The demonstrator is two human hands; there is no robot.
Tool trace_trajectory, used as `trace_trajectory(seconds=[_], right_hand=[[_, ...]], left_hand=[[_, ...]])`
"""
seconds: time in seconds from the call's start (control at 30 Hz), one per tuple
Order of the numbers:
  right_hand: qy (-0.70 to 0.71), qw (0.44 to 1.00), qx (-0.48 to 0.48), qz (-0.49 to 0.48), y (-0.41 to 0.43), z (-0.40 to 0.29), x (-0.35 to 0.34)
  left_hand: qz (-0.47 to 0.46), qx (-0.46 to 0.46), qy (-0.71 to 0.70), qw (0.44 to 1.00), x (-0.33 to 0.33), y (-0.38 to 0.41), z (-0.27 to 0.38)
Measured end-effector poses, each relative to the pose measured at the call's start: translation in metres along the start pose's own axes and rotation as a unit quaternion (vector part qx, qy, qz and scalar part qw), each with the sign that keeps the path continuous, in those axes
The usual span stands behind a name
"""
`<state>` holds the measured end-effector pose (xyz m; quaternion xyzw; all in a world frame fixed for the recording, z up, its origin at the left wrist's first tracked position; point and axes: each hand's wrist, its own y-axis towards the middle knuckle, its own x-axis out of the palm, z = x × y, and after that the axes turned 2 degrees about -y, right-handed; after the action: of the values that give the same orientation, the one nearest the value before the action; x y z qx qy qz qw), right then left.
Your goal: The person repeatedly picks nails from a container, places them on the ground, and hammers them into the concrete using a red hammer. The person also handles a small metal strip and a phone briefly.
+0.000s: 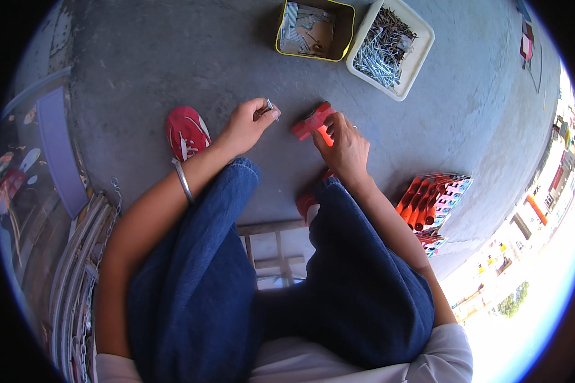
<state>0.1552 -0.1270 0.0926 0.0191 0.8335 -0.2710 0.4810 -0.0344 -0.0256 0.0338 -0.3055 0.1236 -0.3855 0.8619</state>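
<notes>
Between the thumb and forefinger of my left hand is a short, thin silver metal pin, perhaps a nail or bolt. My right hand grips a red tool with a bright orange part, probably its handle, partly covered by my fingers. A gap of bare floor separates the two hands. Beyond them stands a yellow-rimmed box holding silver metal pieces. Beside it, a white plastic tray contains a pile of brown screws or nails and silver ones.
Several red tools with orange handles on printed cards lie on the concrete floor to my right. A chain hangs beside stacked boards at left. My red shoe is near my left forearm. A low frame shows between my knees.
</notes>
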Motion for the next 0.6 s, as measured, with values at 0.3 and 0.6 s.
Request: trace_trajectory(seconds=[0.3,0.6], right_hand=[[0.022,0.991,0.129,-0.036,-0.032,0.059,0.047],[0.269,0.939,0.159,-0.146,-0.004,0.022,0.022]], left_hand=[[0.011,0.104,0.329,0.938,-0.014,0.024,-0.02],[0.077,0.173,0.396,0.898,-0.024,0.024,-0.017]])
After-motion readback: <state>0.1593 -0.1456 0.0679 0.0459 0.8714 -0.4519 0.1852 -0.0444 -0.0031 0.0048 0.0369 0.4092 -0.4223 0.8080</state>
